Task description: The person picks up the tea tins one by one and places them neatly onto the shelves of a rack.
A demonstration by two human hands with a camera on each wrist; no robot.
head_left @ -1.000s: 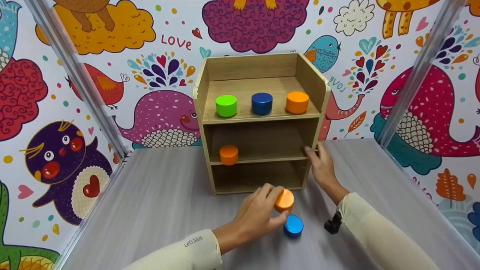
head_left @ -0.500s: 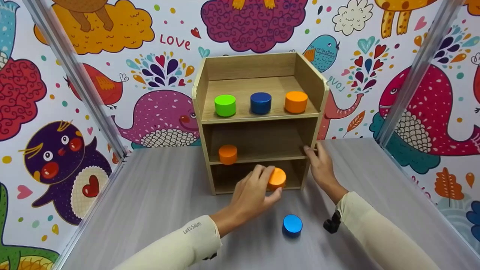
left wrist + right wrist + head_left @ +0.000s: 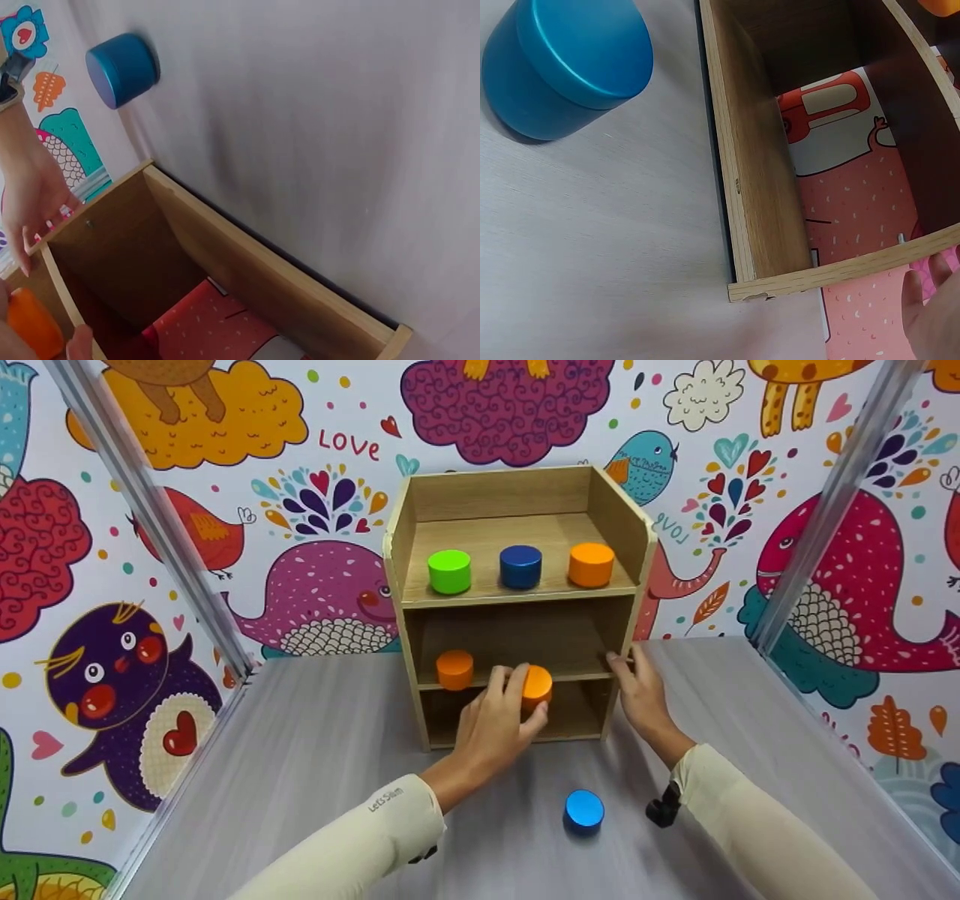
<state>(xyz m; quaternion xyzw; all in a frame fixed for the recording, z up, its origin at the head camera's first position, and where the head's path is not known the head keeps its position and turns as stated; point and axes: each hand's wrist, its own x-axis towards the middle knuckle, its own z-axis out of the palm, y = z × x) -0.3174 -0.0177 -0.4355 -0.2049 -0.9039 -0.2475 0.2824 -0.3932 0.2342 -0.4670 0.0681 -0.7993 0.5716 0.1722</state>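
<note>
My left hand pinches an orange round canister between thumb and fingers, in front of the wooden shelf unit at about the middle board's height. Part of that canister shows at the lower left of the left wrist view. With fingers fairly straight, my right hand touches the unit's right side panel at the front edge. A second orange canister stands at the left of the middle shelf. Beyond reach of both hands, a blue canister stands on the table before the unit.
On the top shelf stand a green canister, a dark blue canister and another orange canister in a row. Patterned walls and metal posts bound the grey table.
My left hand has lifted the orange canister up and to the left, away from the blue one, towards the middle shelf. My right hand stays on the side panel.
</note>
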